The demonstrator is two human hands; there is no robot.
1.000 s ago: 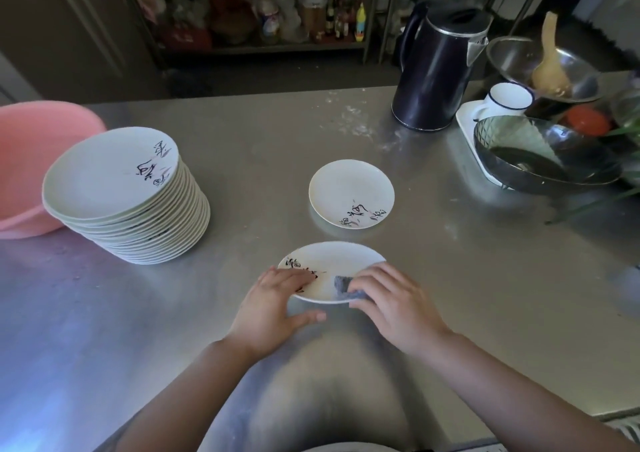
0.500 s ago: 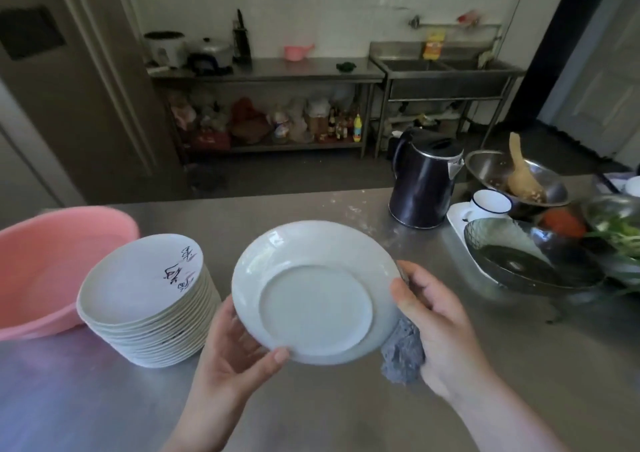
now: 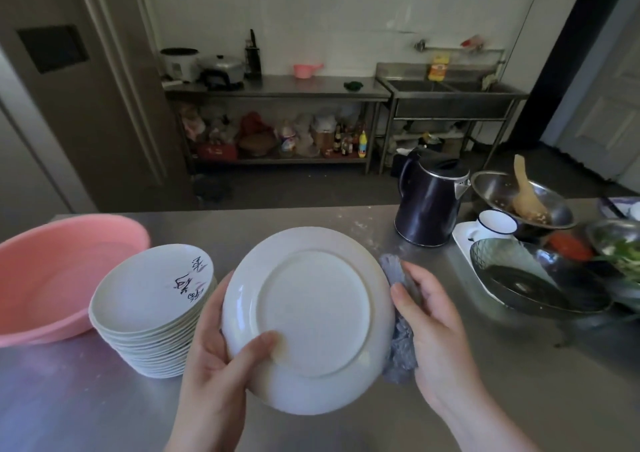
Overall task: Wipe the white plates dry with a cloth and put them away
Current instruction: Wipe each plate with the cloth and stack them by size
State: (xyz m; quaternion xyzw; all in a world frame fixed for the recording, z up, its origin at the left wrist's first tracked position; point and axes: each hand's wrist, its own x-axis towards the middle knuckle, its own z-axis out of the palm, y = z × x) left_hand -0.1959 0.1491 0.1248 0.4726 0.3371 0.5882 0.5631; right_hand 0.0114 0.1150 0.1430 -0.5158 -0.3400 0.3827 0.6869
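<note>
I hold a white plate (image 3: 311,316) up off the steel table, tilted with its underside facing me. My left hand (image 3: 218,358) grips its lower left rim, thumb pressed on the underside. My right hand (image 3: 436,327) holds a grey cloth (image 3: 400,351) bunched against the plate's right edge, the cloth mostly behind the plate. To the left stands a tall stack of white plates (image 3: 152,313) with dark brush lettering on the top one. The second loose plate seen earlier on the table is hidden behind the held plate.
A pink basin (image 3: 52,275) sits at the far left of the steel table (image 3: 502,382). A black kettle (image 3: 429,202), a white cup (image 3: 495,223), metal bowls (image 3: 533,281) and vegetables crowd the right side. Shelving and a sink stand across the room.
I lifted the plate off the table and turned its underside toward me. It has since come closer and lower, and my right hand has slid the cloth along its right rim.
</note>
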